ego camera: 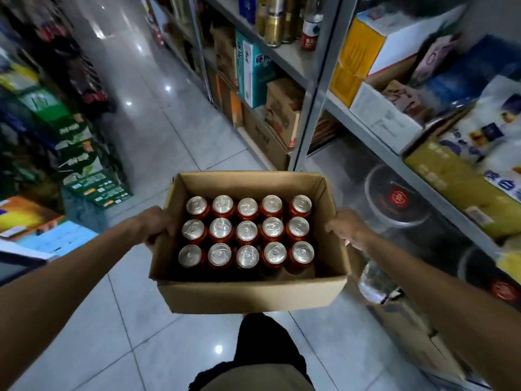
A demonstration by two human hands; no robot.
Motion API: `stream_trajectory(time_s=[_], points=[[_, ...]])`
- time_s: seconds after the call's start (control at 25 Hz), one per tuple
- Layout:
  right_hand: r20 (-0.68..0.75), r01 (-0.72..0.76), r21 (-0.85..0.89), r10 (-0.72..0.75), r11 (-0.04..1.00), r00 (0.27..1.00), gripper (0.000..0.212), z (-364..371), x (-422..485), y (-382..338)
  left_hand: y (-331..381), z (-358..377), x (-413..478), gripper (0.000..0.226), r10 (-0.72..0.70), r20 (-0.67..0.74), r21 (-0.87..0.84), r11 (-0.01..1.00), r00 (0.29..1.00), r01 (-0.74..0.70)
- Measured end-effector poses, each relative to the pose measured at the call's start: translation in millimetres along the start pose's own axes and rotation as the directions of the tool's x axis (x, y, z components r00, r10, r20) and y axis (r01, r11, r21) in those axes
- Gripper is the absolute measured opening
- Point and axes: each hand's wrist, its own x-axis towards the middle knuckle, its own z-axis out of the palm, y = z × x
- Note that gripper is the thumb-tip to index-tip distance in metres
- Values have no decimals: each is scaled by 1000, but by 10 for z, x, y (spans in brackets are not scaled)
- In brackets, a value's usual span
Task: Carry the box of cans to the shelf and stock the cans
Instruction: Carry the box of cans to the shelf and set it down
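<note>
Gripping on both sides: left hand [156,225] fingers [169,231] are curled over the left rim of the open brown cardboard box [251,299], with the rest of the hand on the outside of that wall. Right hand [345,230] fingers [331,228] hook the right rim the same way, palm against the outer wall. Both hands are closed on the box, with nothing else in either. Both forearms are bare and run back toward the camera. The box is held in the air at about waist level, roughly level, flaps open, above the glossy grey floor tiles [158,131]. Inside it are 15 red drink cans with silver pull-tab tops [247,232], upright, in 3 rows of 5, neighbours touching or nearly so. A dark trouser leg [265,342] shows below the box. The box is in the aisle, not on any shelf. The grey metal shelving unit [318,88] stands to the right and ahead, with its nearest upright just beyond the box's far right corner. Its upper shelf carries gold and clear bottles [275,21], and the lower levels hold brown cardboard cartons [282,114]. The shelf bay on the right holds mixed printed boxes, heavily blurred. Stacked green printed cartons [87,170] line the left side of the aisle.
</note>
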Motion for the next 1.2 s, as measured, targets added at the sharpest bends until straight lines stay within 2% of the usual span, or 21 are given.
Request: stream_trajectory(time_s=[0.12, 0.24, 0.28, 0.52, 0.64, 0.72, 0.92, 1.08, 1.2], points=[[0, -37, 13, 37, 999, 999, 9, 107, 559, -711, 345, -663, 700, 4, 0, 22, 11, 1000, 1000, 0], [-35, -42, 9, 42, 999, 998, 4, 166, 956, -1419, 640, -1291, 1324, 1, 24, 66, 19, 999, 998, -26], [-38, -55, -5, 55, 998, 998, 8, 198, 1063, -1618, 713, -1482, 1529, 0, 39, 81, 39, 998, 996, -42], [-110, -203, 63, 209, 977, 972, 10, 670, 2033, -2828, 1398, -2774, 3087, 5, 140, 156, 176, 970, 978, -167], [-127, -259, 60, 265, 964, 956, 21, 818, 2370, -3353, 1817, -3335, 3668, 6, 207, 211, 249, 934, 955, -257], [-149, -320, 130, 337, 939, 929, 21, 899, 2580, -3716, 2152, -3675, 4056, 11, 216, 191, 288, 920, 958, -265], [-183, -371, 324, 442, 870, 878, 12, 1029, 3292, -4412, 2983, -4219, 5036, 19, 251, 229, 377, 868, 941, -323], [-175, -378, 379, 466, 845, 867, 14, 1068, 3904, -4762, 3542, -4456, 5780, 19, 260, 245, 442, 827, 934, -346], [-200, -389, 395, 491, 832, 848, 8, 1051, 4234, -5083, 3895, -4688, 6249, 26, 241, 271, 499, 793, 932, -350]])
